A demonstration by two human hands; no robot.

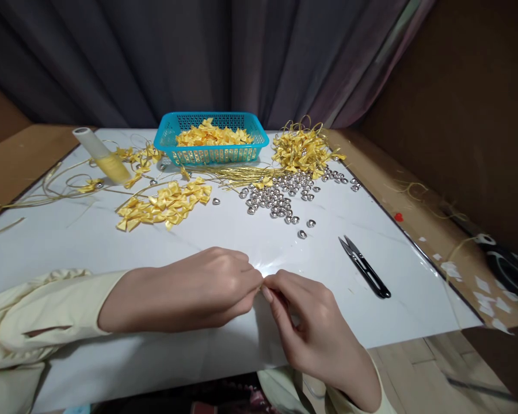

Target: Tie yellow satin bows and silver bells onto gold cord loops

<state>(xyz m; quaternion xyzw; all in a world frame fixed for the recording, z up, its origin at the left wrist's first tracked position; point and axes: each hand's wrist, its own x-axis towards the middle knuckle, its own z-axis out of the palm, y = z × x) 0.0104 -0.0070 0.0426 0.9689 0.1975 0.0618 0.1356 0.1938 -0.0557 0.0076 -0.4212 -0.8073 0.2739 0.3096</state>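
Observation:
My left hand [207,290] is closed over the front of the white table [224,356], its fingertips curled away from view. Against it, my right hand [311,322] pinches with thumb and forefinger. The two sets of fingertips meet, and what they hold is too small and too covered to name. Beyond my hands lie loose silver heart-shaped beads [276,201] and a spread of yellow ribbon bows [164,204]. Black thread snips [365,267] rest to the right of my right hand, blades pointing away from me.
A blue basket [211,154] of yellow bows stands at the back. Beside it are a heap of bows on cords [302,148] and a bundle of gold cords [242,174]. A spool of yellow ribbon [106,158] leans at left. Black-handled scissors [507,264] lie far right near paper scraps.

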